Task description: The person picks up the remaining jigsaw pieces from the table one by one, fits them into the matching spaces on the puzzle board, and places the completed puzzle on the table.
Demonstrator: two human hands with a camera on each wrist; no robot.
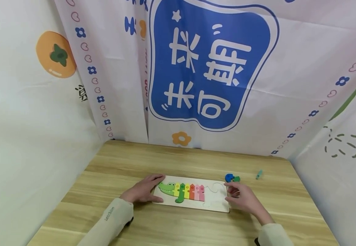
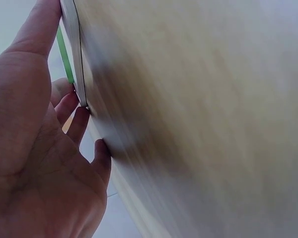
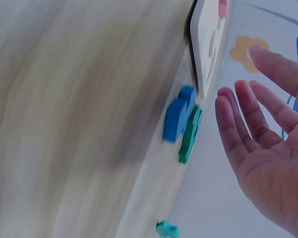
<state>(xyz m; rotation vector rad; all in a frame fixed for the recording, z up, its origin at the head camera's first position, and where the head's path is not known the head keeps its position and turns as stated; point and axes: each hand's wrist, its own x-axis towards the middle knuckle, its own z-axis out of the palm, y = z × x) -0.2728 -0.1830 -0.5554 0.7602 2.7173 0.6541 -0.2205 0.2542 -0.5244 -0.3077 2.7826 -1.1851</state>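
Note:
A pale wooden puzzle board (image 1: 216, 205) lies on the table, with a crocodile partly laid out in it: a green head (image 1: 166, 189), then several yellow, green, red and pink strips. A green leg piece (image 1: 180, 197) hangs below the body. Curved outlines show on the bare right part. My left hand (image 1: 144, 189) spans the board's left end, thumb at the near corner and forefinger at the far one. At the right end, my right hand (image 1: 241, 197) has its fingertips close to the edge; in the right wrist view its fingers are spread and hold nothing.
Beyond the board's right corner lie a blue piece (image 1: 228, 177) and a green piece (image 1: 236, 179), side by side. Farther right is a small teal object (image 1: 259, 174). Printed cloth (image 1: 119, 85) stands behind the wooden table (image 1: 165, 225) and at both sides.

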